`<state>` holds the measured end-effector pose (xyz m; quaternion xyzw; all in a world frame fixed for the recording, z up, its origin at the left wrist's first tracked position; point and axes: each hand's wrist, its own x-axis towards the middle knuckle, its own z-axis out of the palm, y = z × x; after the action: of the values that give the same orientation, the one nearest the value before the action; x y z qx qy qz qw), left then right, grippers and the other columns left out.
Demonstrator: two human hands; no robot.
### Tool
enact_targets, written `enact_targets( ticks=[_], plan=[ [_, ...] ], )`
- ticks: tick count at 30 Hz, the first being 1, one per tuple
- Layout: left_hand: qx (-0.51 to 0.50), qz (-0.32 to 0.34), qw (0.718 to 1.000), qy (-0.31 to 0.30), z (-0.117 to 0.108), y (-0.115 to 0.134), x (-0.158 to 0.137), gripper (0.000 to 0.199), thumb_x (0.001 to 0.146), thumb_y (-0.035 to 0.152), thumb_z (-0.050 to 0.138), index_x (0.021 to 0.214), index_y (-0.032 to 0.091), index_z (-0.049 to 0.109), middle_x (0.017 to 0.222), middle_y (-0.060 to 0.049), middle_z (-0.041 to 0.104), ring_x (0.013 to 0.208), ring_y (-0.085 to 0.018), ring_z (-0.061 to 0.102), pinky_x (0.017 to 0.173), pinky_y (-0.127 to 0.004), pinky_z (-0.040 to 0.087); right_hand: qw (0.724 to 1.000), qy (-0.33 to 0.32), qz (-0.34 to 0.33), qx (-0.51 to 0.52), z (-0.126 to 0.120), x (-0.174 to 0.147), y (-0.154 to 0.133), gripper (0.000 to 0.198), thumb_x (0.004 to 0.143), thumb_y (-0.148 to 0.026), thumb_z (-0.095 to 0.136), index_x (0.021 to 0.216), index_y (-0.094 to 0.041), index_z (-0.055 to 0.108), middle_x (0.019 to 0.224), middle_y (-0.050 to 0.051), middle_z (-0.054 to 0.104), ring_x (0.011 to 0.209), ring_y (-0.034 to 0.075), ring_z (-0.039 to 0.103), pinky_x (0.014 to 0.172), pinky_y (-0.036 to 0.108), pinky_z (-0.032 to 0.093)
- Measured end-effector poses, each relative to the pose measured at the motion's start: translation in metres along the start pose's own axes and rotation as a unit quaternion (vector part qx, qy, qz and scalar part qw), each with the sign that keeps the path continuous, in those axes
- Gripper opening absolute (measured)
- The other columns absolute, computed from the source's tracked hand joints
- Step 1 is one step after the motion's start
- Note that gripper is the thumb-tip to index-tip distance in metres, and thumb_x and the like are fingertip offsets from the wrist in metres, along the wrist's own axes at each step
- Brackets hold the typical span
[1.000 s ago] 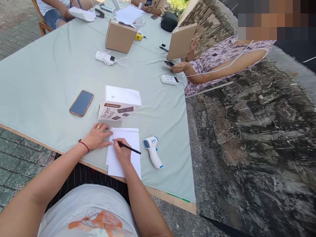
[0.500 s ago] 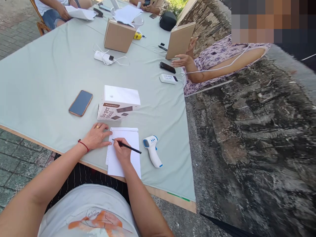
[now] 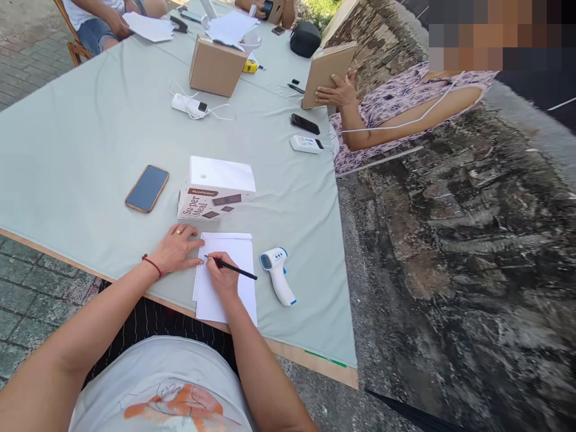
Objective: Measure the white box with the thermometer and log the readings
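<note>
My right hand (image 3: 224,278) is closed around a black pen (image 3: 240,272), its tip on the left part of a white notepad (image 3: 234,249). The pad lies at the table's near edge with rows of small marks along its left side. Flat on the cloth, my left hand (image 3: 178,249) has its fingers spread, thumb and fingertip touching the pad's left edge. Beyond the pad stands a white box (image 3: 220,183) printed "Su-per Meal". A white and blue infrared thermometer (image 3: 279,276) lies to the right of the pad, and a phone (image 3: 147,188) lies farther left.
The table (image 3: 81,138) has a pale green cloth. A cardboard box (image 3: 216,67), a white device with a cable (image 3: 189,106), a black phone (image 3: 305,123) and a white device (image 3: 306,144) lie farther back. At right, a person holds a cardboard piece (image 3: 327,66). Others sit at the far end.
The person at right has moved a hand onto the cardboard piece. Papers held by the person at far left have shifted slightly. My hands stay nearly in place.
</note>
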<state>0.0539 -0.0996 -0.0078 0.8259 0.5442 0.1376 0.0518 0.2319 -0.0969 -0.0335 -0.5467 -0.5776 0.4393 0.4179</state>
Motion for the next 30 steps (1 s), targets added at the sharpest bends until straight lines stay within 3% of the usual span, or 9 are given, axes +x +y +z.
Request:
enact_targets(
  ticks=[30],
  plan=[
    [0.007,-0.003,1.000,-0.008,-0.0008,0.0003,0.0005,0.046,0.085,0.055,0.065,0.118,0.022,0.067,0.119,-0.013,0.055,0.110,-0.030,0.049,0.100,-0.046,0.037,1.000,0.021,-0.019,0.001,0.0022,0.0012,0.0052,0.012,0.071,-0.031,0.054,0.068,-0.021,0.061,0.065,-0.001,0.063,0.064,0.015,0.055,0.066,0.031,0.046]
  ],
)
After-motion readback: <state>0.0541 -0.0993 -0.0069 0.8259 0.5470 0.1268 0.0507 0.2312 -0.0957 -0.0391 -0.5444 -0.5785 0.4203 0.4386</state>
